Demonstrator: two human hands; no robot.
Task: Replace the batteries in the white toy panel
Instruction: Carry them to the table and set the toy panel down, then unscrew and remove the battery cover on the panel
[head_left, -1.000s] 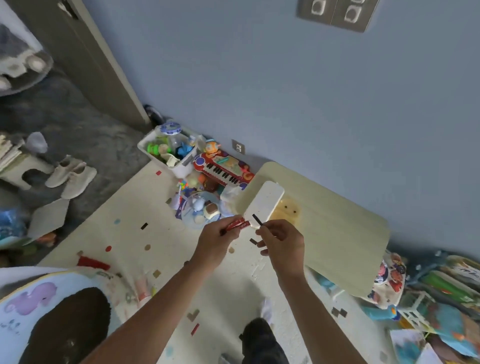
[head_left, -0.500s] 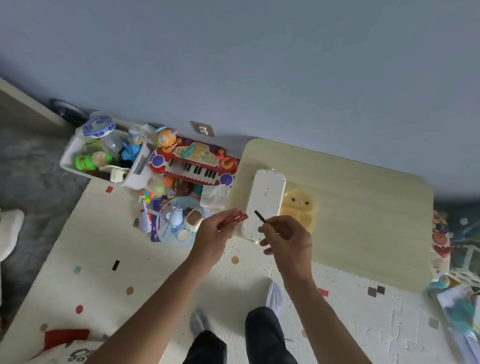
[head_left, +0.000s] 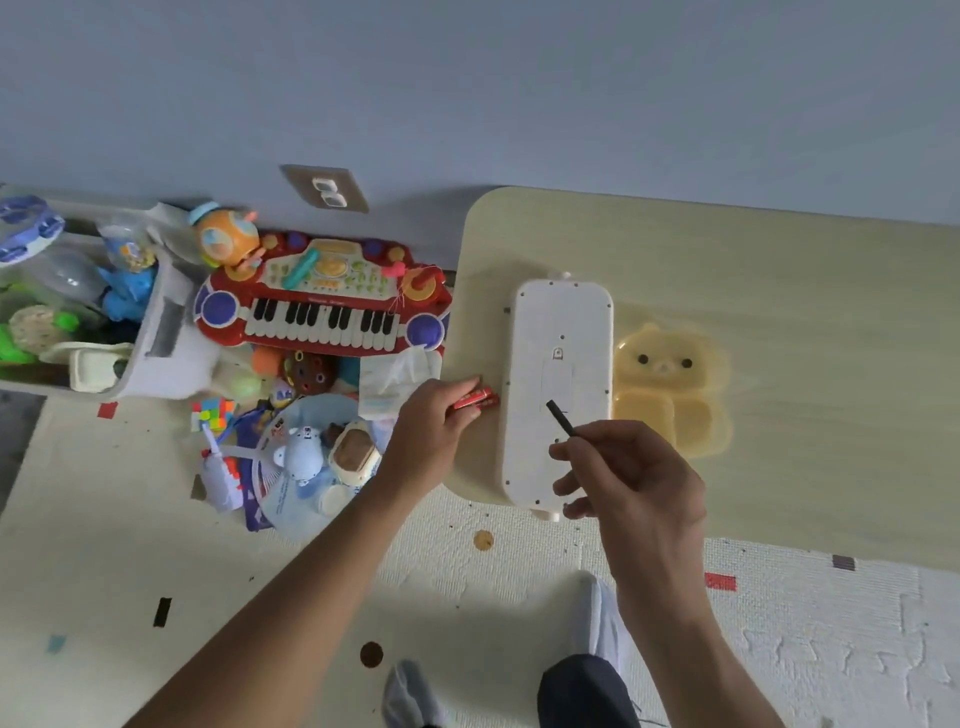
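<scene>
The white toy panel (head_left: 558, 384) lies face down on the low pale wooden table (head_left: 753, 291), near its left edge, its back cover closed. My left hand (head_left: 434, 428) grips red batteries (head_left: 477, 400) just left of the panel, at the table's edge. My right hand (head_left: 631, 475) hovers over the panel's near end and pinches a thin black screwdriver (head_left: 562, 419), whose tip points up over the panel's middle.
A yellow bear-shaped tray (head_left: 670, 387) sits right of the panel. On the floor to the left lie a red toy keyboard (head_left: 322, 304), a white bin of toys (head_left: 171, 343) and several small toys. My socked feet (head_left: 597, 618) stand on the speckled mat.
The view has swung down and closed in on the table. My left hand has carried the batteries down to the table's edge beside the panel; my right hand keeps the screwdriver over the panel.
</scene>
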